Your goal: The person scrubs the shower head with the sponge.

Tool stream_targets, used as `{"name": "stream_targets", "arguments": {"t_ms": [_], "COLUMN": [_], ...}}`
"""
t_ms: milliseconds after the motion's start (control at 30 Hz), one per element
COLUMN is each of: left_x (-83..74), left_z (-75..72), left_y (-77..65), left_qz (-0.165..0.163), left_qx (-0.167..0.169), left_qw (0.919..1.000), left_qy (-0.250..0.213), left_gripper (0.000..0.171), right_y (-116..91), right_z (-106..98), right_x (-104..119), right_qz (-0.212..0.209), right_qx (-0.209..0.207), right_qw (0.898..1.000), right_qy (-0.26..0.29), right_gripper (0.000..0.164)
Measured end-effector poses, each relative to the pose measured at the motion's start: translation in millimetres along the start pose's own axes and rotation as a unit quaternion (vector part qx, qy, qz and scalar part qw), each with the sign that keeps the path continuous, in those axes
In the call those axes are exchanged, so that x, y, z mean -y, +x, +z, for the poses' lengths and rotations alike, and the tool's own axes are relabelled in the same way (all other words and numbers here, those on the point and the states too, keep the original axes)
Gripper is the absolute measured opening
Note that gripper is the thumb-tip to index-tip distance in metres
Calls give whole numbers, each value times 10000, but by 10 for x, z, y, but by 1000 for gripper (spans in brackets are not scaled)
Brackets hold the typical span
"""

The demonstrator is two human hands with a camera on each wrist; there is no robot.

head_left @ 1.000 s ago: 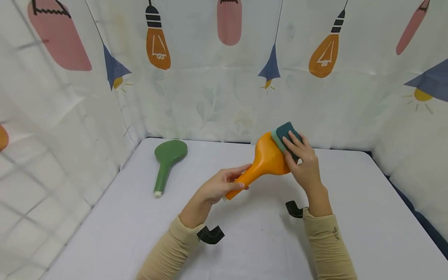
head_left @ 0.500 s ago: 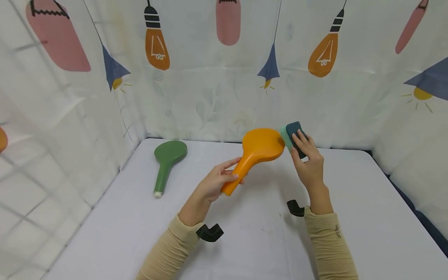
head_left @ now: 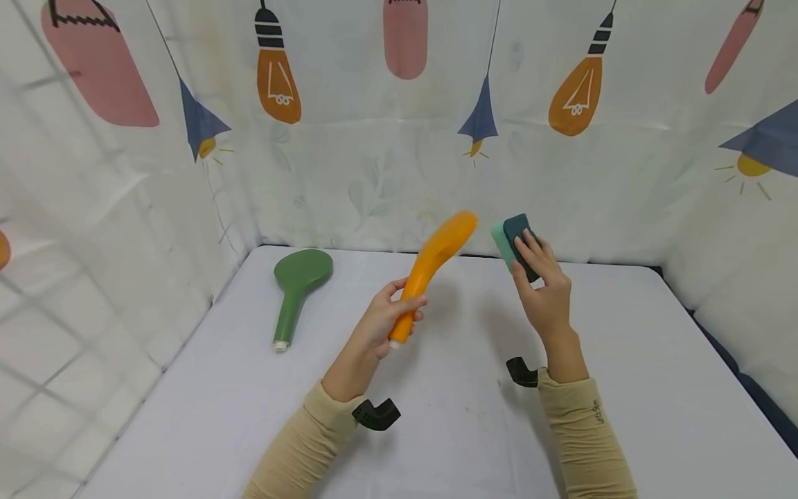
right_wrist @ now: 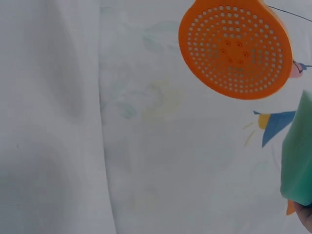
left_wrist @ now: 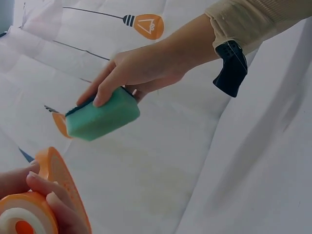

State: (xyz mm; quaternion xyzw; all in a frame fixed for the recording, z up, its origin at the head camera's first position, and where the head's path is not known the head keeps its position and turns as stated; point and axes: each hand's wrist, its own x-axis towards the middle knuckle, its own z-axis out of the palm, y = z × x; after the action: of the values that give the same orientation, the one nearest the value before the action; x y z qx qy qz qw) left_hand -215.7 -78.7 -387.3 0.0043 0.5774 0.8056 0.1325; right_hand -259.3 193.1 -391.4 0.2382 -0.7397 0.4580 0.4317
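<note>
An orange shower head [head_left: 436, 249] is held up by its handle in my left hand [head_left: 382, 320], edge-on in the head view. Its round perforated face [right_wrist: 234, 48] shows in the right wrist view, and its hollow handle end [left_wrist: 22, 222] in the left wrist view. To the right of it, my right hand [head_left: 545, 294] grips a two-tone sponge [head_left: 516, 242], dark teal on one side and light green on the other. A gap separates the sponge from the shower head. The light green side [left_wrist: 105, 117] of the sponge faces the shower head.
A green shower head [head_left: 300, 284] lies on the white-covered table [head_left: 206, 416], left of my hands. Behind the table hangs a pale printed curtain [head_left: 374, 159], and another stretch of it runs along the left. Black wrist mounts [head_left: 377, 414] sit on both sleeves.
Earlier the sponge was against the orange shower head; now they are apart. My left hand has turned the shower head from face-wide to edge-on, more upright. The right hand still holds the sponge.
</note>
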Motion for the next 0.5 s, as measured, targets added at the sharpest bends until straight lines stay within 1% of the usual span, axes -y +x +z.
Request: {"name": "stream_targets", "arguments": {"t_ms": [67, 200, 300, 400, 500], "left_x": [8, 9, 14, 18, 20], "left_z": [7, 18, 18, 19, 30], "left_y": [13, 23, 30, 35, 38], "left_qz": [-35, -79, -84, -136, -278], "left_qx": [-19, 57, 201, 347, 390], "left_qw": [9999, 9992, 9991, 9991, 9988], "left_qy": [-139, -377, -351, -189, -127], "left_gripper": [53, 47, 44, 44, 45], "right_y": [-3, -8, -11, -13, -17], "right_z": [14, 38, 54, 65, 73], "right_x": [17, 54, 66, 75, 79], "right_qz": [-8, -40, -54, -56, -70], "right_qx": [24, 110, 156, 181, 172], "right_qw": [10000, 9998, 9997, 9997, 9997], "right_qy": [73, 175, 190, 160, 154], "right_gripper": [41, 40, 40, 40, 40]}}
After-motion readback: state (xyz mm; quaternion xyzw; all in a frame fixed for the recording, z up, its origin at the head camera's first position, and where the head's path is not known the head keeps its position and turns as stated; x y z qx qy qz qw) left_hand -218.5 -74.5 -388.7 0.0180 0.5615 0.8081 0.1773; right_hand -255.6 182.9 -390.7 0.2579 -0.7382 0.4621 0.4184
